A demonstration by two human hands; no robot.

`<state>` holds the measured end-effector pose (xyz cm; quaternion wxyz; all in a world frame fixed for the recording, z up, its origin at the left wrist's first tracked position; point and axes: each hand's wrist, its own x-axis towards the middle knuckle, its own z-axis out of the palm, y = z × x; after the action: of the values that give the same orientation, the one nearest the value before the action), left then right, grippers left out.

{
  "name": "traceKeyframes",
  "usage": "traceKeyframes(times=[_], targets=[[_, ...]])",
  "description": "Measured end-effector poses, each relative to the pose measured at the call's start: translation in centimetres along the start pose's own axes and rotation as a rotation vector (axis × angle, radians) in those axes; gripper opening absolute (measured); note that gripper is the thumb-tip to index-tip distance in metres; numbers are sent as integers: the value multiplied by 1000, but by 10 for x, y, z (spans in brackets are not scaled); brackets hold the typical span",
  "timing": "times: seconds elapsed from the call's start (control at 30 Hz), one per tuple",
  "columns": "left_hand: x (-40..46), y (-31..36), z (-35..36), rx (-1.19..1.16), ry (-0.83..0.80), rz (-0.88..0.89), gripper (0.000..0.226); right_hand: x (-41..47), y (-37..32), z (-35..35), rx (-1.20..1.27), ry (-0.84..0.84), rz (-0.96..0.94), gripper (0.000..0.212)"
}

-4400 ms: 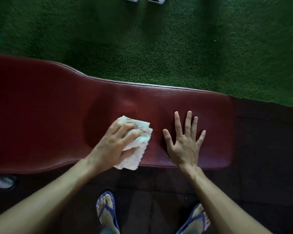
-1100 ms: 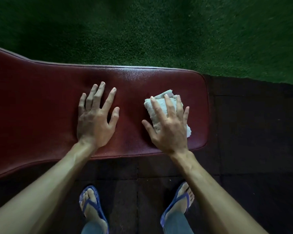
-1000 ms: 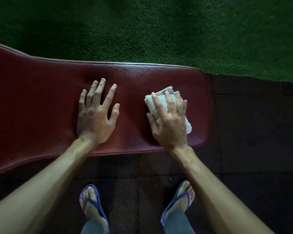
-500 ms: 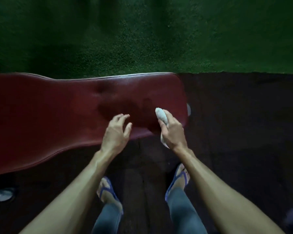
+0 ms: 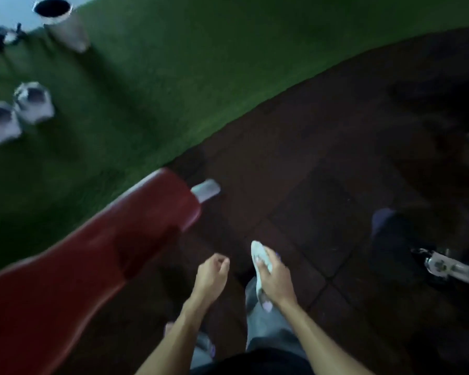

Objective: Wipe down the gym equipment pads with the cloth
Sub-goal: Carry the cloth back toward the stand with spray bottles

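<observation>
- Cloth (image 5: 261, 262), white and bunched, sits gripped in the right hand (image 5: 275, 278), above the dark floor (image 5: 322, 171).
- Left hand (image 5: 211, 276) hangs loosely curled, holding nothing.
- Red pad (image 5: 106, 239) lies left, apart from both hands.

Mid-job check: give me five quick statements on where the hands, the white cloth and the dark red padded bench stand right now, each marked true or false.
1. The right hand grips the white cloth. True.
2. The left hand presses flat on the dark red padded bench. False: it hangs loosely curled above the dark rubber floor tiles, off the bench.
3. The cloth touches the bench. False: it is held clear of it, over the floor tiles.
4. Green turf lies beyond the bench. True.
5. The left hand holds a second cloth. False: it holds nothing.
</observation>
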<state>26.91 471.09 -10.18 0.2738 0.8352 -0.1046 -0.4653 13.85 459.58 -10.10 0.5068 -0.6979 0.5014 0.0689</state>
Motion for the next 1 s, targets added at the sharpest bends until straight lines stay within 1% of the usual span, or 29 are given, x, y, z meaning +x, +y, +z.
traceKeyframes(times=[0.13,0.2,0.4,0.5,0.57,0.67,0.73,0.83,1.0], targets=[[37,95,26,140,-99,86,16,37,1,-79,102,47,2,35],[57,142,42,217,-121,113,13,54,2,-118,136,99,14,35],[103,270,100,347,-229,206,12,113,11,-223,158,191,79,40],[132,327,123,395,-274,215,17,151,8,-267,165,212,92,41],[160,367,136,426,-289,229,23,181,4,-297,172,243,91,41],[209,437,157,514,-318,268,16,234,-7,-347,203,303,109,40],[246,489,169,570,-327,318,20,273,-19,-384,235,336,125,38],[299,568,184,617,-393,370,20,336,-37,-438,281,386,188,38],[370,707,200,665,-438,402,23,432,-78,-532,271,479,237,41]])
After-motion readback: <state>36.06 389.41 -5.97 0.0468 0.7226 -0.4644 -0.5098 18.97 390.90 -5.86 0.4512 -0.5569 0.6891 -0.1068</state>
